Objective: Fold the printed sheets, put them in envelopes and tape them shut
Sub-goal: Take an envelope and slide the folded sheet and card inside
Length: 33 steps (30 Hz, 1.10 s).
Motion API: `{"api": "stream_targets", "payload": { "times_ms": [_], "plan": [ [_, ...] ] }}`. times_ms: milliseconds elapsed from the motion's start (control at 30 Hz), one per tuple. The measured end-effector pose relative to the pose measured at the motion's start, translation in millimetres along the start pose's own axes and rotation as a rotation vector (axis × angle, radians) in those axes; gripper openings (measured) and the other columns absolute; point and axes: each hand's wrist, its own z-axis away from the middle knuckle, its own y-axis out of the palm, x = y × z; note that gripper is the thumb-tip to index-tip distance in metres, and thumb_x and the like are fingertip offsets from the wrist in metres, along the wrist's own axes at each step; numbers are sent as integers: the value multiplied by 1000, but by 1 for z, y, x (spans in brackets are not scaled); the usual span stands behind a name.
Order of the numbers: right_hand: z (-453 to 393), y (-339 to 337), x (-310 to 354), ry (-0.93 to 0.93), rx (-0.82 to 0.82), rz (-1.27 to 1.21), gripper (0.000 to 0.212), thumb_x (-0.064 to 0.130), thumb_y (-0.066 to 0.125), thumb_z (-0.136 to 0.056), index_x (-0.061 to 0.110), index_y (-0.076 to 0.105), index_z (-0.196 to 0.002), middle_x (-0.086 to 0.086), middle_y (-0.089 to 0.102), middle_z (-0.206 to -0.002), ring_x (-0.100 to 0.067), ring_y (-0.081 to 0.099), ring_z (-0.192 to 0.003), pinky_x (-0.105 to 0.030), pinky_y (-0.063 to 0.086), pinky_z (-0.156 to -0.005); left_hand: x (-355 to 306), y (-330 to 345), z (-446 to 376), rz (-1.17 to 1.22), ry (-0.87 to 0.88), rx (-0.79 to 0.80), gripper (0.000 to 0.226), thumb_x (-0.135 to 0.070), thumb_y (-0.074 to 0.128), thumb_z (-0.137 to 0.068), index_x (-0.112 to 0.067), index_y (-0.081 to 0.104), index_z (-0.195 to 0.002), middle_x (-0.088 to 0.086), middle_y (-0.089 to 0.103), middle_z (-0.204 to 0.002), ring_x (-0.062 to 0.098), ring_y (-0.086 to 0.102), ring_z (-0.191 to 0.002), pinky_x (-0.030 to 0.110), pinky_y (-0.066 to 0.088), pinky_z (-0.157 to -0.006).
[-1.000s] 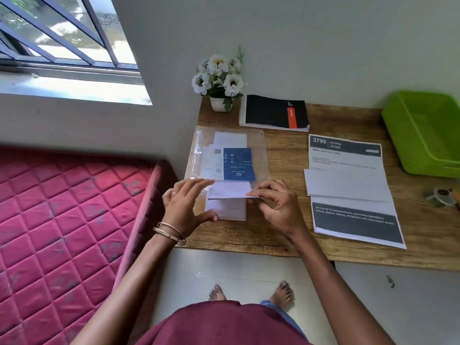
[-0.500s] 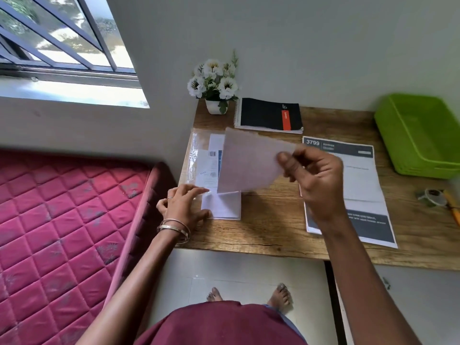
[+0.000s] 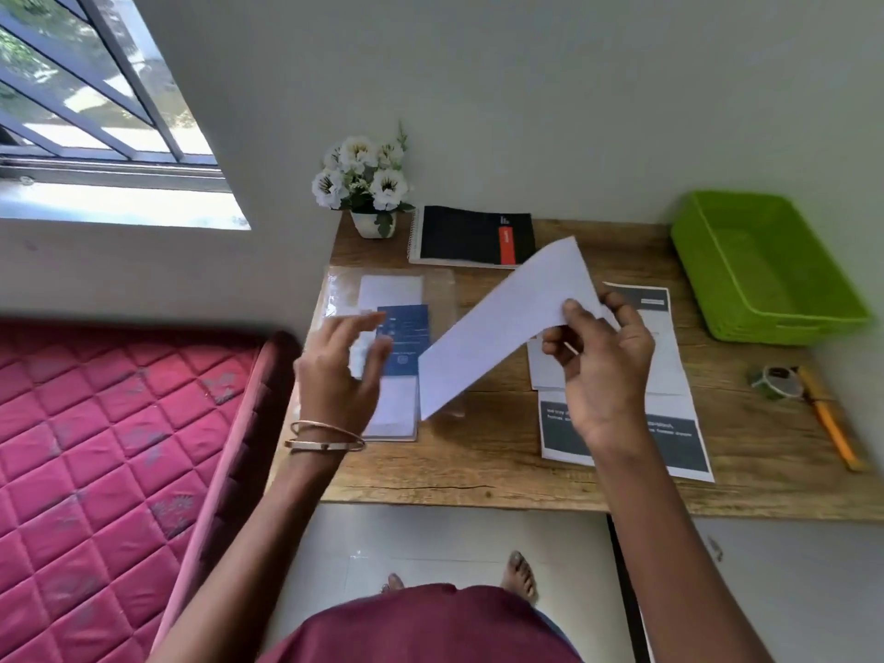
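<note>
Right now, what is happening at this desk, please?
A person stands at a wooden desk. The right hand pinches a white envelope and holds it tilted in the air. The left hand hovers open above the clear envelope packet. A printed sheet lies creased on the desk, and the tape roll is untouched.

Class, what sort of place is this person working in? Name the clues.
Probably a bedroom at home: a pink quilted mattress beside a small wooden desk, and a barred window.

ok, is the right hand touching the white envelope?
Touching. Head view: the right hand pinches the white envelope at its upper edge, thumb on its face, holding it tilted above the table.
</note>
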Motion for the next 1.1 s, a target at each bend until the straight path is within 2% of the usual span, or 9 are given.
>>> {"api": "stream_targets", "payload": {
  "times_ms": [100, 167, 300, 400, 533, 700, 800, 1000, 1100],
  "plan": [
    [0, -9, 3, 23, 21, -2, 43, 1, 62, -87, 16, 49, -126, -4, 66, -89, -19, 62, -66, -29, 55, -62, -44, 24, 6, -134, 176, 242, 52, -54, 56, -76, -25, 59, -118, 2, 59, -117, 21, 54, -106, 41, 35, -91],
    [-1, -16, 7, 29, 36, 18, 38, 0, 61, -88, 14, 53, -122, -2, 66, -88, -21, 63, -69, -29, 55, -62, -62, 48, 13, -255, 245, 321, 54, -54, 57, -74, -27, 56, -122, 0, 57, -120, 23, 53, -109, 38, 22, -93],
    [-8, -35, 18, 41, 90, 49, 16, 5, 60, -88, 5, 66, -104, -4, 69, -82, -20, 66, -65, -29, 57, -61, -83, 78, 14, -256, 280, 101, 21, -23, 64, -80, -22, 67, -100, -1, 68, -99, 23, 63, -93, 42, 26, -92],
    [-20, -58, 23, 24, 158, 68, 26, 14, 66, -82, 2, 64, -105, -12, 69, -86, -25, 66, -72, -30, 56, -63, -90, 84, 5, -239, 279, 37, 12, -22, 59, -85, -22, 70, -90, -5, 70, -86, 18, 64, -85, 44, 28, -93],
    [-35, -86, 21, -115, 187, 563, 44, 22, 78, -73, 15, 61, -112, -4, 68, -92, -17, 64, -78, -23, 51, -60, -101, 86, -9, -234, 279, 89, 12, -10, 66, -81, -17, 71, -88, -1, 71, -81, 21, 66, -81, 41, 27, -94],
    [-47, -102, 8, -339, 34, 991, 51, 39, 78, -72, 17, 60, -115, 1, 54, -100, -17, 50, -92, -19, 42, -66, -114, 94, -17, -216, 160, 198, 25, -22, 44, -87, -24, 69, -90, -8, 71, -90, 18, 63, -90, 43, 16, -96],
    [-55, -109, 5, -318, 11, 989, 41, 35, 74, -78, 15, 63, -112, 3, 51, -103, -21, 50, -99, -29, 46, -72, -116, 98, -20, -201, 86, 250, 25, -20, 44, -86, -25, 68, -90, -10, 70, -90, 17, 60, -92, 48, 18, -96],
    [-65, -123, 7, -235, 144, 843, 11, 16, 62, -90, 15, 69, -99, 3, 68, -89, -8, 61, -81, -11, 42, -60, -107, 98, -30, -200, 0, 315, 23, -13, 48, -88, -24, 68, -93, -16, 58, -80, 17, 57, -90, 44, 18, -95],
    [-69, -124, 8, -139, 202, 689, 11, 9, 61, -90, 14, 69, -94, 5, 69, -84, -9, 62, -79, -16, 47, -66, -101, 98, -34, -169, -66, 355, 23, -14, 49, -90, -24, 68, -98, -12, 62, -83, 16, 55, -89, 43, 21, -93]
  ]
}}
